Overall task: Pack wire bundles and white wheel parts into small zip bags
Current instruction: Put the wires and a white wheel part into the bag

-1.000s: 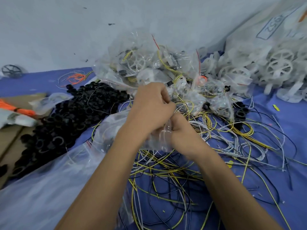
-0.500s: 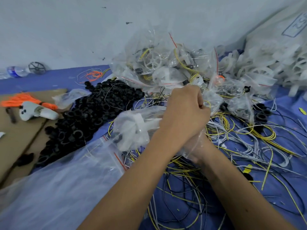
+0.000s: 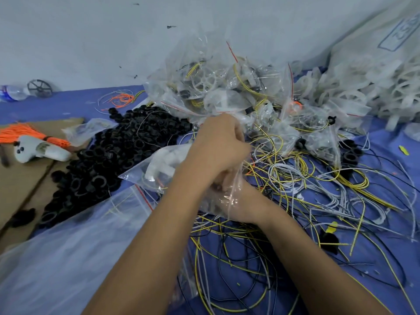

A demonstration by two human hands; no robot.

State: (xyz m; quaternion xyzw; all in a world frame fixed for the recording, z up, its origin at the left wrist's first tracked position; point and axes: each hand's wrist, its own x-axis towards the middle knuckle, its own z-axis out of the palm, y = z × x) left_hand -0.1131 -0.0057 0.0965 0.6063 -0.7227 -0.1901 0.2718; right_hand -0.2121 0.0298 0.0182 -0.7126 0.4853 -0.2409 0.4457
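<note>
Left hand point(image 3: 218, 151) fisted, knuckles up, fingers curled round the neck of a small zip bag point(image 3: 163, 169); bag's body out at nine o'clock from the fist, resting against the black ring pile point(image 3: 109, 160). Right hand point(image 3: 236, 201) directly beneath at six o'clock, seen through clear film (fingers tucked under the left, grip impossible to tell). Compared with half a second earlier: same stacked pose, left fist a little nearer the heap of filled bags point(image 3: 227, 92) at twelve o'clock. Bag clear, crumpled, white wheel part point(image 3: 168, 160) showing inside, thin wire beside it. Loose wires point(image 3: 318, 189) sprawled at three o'clock.
</note>
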